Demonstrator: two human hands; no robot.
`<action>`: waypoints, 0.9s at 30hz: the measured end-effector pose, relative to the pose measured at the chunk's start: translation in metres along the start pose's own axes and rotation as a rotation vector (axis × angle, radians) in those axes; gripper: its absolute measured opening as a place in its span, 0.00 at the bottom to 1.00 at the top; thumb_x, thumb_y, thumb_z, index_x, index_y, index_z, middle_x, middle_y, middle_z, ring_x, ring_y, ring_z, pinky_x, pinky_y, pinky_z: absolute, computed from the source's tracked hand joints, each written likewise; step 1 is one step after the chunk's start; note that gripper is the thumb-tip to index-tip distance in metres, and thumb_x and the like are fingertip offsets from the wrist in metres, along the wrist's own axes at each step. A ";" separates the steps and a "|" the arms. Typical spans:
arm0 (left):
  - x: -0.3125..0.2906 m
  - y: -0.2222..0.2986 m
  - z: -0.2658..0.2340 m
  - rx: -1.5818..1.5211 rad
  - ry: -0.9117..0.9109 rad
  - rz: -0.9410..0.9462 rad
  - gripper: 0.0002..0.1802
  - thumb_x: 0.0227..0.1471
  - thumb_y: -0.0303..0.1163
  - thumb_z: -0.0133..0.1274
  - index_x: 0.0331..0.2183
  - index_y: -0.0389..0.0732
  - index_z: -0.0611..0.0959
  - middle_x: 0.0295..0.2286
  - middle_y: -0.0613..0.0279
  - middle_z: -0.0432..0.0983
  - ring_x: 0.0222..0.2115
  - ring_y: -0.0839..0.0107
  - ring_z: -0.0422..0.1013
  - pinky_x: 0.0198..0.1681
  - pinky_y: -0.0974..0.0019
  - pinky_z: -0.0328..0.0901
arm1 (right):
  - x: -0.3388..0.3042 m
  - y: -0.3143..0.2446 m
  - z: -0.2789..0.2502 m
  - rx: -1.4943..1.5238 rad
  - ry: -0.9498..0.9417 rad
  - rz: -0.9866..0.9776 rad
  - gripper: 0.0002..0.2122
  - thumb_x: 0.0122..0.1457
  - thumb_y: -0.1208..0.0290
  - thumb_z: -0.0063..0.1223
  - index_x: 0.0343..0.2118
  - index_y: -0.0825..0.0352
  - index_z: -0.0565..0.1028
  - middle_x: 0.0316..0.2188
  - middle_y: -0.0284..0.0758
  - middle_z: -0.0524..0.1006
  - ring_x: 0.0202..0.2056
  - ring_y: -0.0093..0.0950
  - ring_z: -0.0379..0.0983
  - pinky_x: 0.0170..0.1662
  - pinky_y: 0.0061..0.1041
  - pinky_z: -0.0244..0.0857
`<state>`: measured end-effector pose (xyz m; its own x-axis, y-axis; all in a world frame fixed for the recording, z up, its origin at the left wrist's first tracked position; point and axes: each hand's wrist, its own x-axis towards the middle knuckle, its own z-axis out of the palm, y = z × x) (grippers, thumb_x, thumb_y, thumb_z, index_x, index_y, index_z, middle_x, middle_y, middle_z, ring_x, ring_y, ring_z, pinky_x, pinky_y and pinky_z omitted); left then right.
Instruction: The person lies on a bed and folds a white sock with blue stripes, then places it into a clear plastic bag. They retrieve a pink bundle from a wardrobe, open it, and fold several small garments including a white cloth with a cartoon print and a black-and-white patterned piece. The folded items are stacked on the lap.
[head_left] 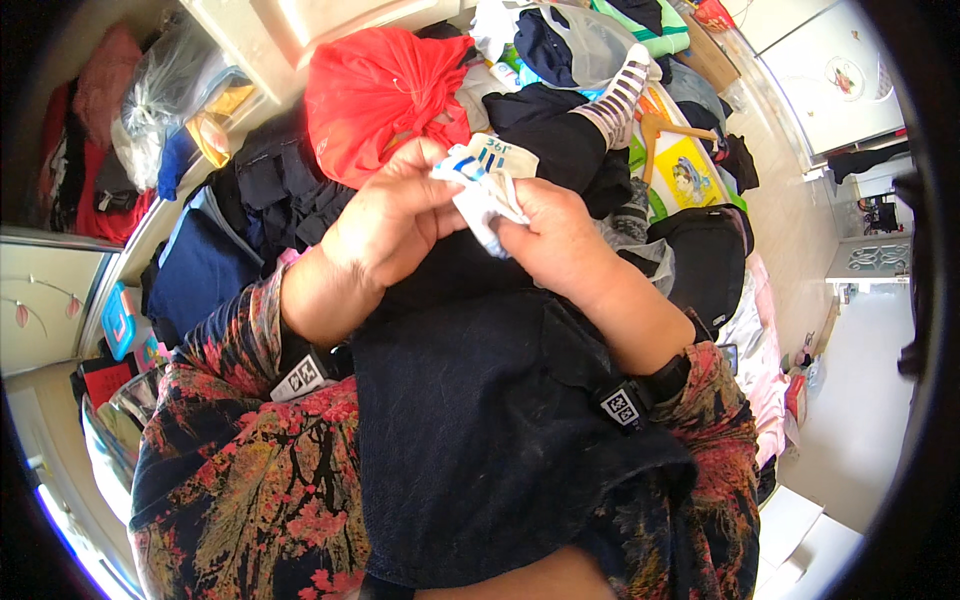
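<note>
Both my hands are raised in front of my chest with a small white sock (484, 196) bunched between them. Blue marks show on its cloth, and a cream cuff with dark print stands up at its top. My left hand (392, 208) pinches the sock's left side between thumb and fingers. My right hand (553, 232) grips the other side, its thumb pressed on the cloth. Across my lap lies a dark navy garment (480, 420), below both hands and touched by neither.
A red tied bundle (385, 95) sits beyond my left hand. Dark folded clothes (215, 260) are piled to the left. My leg in a striped sock (622, 100) stretches forward. Near it lie a wooden hanger (652, 135), a yellow printed package (692, 180) and a black bag (705, 262).
</note>
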<state>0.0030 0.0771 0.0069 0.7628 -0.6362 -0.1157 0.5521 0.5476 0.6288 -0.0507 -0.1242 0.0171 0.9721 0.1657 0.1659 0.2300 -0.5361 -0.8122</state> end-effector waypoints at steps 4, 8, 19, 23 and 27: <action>0.044 0.015 0.009 -0.069 -0.075 -0.014 0.09 0.59 0.25 0.49 0.42 0.45 0.74 0.41 0.56 0.77 0.45 0.60 0.75 0.51 0.54 0.70 | 0.005 0.003 -0.017 0.155 -0.014 0.325 0.09 0.55 0.75 0.54 0.39 0.70 0.78 0.29 0.46 0.80 0.30 0.37 0.79 0.34 0.33 0.73; 0.070 0.011 0.034 -0.105 -0.189 -0.026 0.09 0.59 0.28 0.51 0.42 0.44 0.76 0.40 0.57 0.77 0.41 0.62 0.75 0.47 0.60 0.71 | 0.007 0.003 -0.035 0.582 0.109 0.558 0.10 0.59 0.73 0.52 0.42 0.69 0.78 0.30 0.36 0.80 0.29 0.29 0.79 0.26 0.27 0.75; 0.063 -0.033 0.051 0.393 -0.231 0.211 0.02 0.63 0.27 0.48 0.39 0.43 0.74 0.34 0.68 0.75 0.36 0.79 0.70 0.41 0.74 0.66 | -0.031 0.026 -0.056 1.636 0.068 0.222 0.19 0.65 0.67 0.46 0.57 0.68 0.68 0.49 0.40 0.78 0.49 0.37 0.76 0.52 0.46 0.70; 0.067 -0.042 0.065 0.277 -0.253 -0.016 0.03 0.64 0.28 0.47 0.40 0.43 0.74 0.33 0.67 0.76 0.33 0.79 0.72 0.39 0.73 0.68 | -0.051 0.029 -0.055 1.614 -0.122 0.324 0.20 0.64 0.66 0.49 0.57 0.69 0.68 0.48 0.41 0.78 0.46 0.40 0.77 0.49 0.49 0.72; 0.071 -0.047 0.077 0.144 -0.285 -0.220 0.05 0.64 0.30 0.47 0.42 0.42 0.73 0.34 0.63 0.77 0.35 0.74 0.74 0.40 0.69 0.71 | -0.067 0.028 -0.059 1.405 -0.262 0.417 0.18 0.62 0.65 0.53 0.52 0.67 0.72 0.44 0.41 0.79 0.42 0.39 0.79 0.41 0.47 0.75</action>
<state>0.0057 -0.0354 0.0282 0.4959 -0.8667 -0.0538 0.6235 0.3123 0.7167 -0.1066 -0.1991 0.0164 0.8843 0.4276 -0.1873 -0.4353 0.6102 -0.6619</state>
